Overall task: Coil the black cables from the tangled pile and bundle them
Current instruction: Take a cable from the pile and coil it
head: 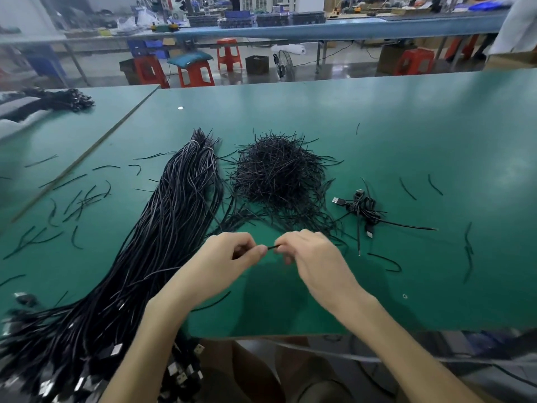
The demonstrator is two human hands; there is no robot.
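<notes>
Short black wire tie (pixel 271 247) pinched at either end between fingertips of left hand (pixel 225 258) and right hand (pixel 312 258), above the green table mat (pixel 392 135). Beyond the hands: heap of short black ties (pixel 280 175). Left of heap: long bundle of black cables (pixel 162 228). Right of heap: coiled black USB cable (pixel 363 209).

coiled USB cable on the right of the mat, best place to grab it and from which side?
Grip the coiled USB cable at its knotted middle, coming straight down from above. The loops bunch there, so one pinch likely lifts the whole coil. Its plugs and a long loose tail splay outward flat on the green mat; pulling one of those would probably just drag or undo the coil.
</notes>
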